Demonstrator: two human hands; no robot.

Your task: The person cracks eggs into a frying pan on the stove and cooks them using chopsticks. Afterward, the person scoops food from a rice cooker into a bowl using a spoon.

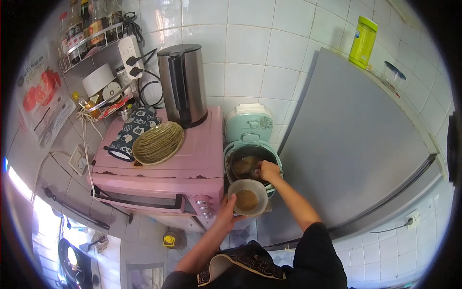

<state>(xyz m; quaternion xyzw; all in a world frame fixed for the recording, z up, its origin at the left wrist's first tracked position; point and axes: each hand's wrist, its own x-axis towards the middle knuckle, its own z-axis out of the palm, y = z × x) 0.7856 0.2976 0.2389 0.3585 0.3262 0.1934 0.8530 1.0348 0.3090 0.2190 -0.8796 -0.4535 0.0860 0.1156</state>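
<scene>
My left hand (228,213) grips a pale bowl (262,196) by its left side, with brownish, soupy food (247,199) inside. The bowl is held in front of a mint-green rice cooker (275,155), near its front rim. The cooker's lid (249,126) stands raised against the wall. Inside its dark pot (236,157) is more light brown food (246,164). My right hand (268,171) is closed over the right side of the pot opening. What its fingers hold is hidden from view.
Left of the cooker, a pink oven (144,181) carries a steel kettle (182,86), a woven-look oval dish (159,143) and a patterned oven mitt (134,130). A grey refrigerator (346,144) borders the right side. A yellow-capped bottle (173,239) stands on the floor.
</scene>
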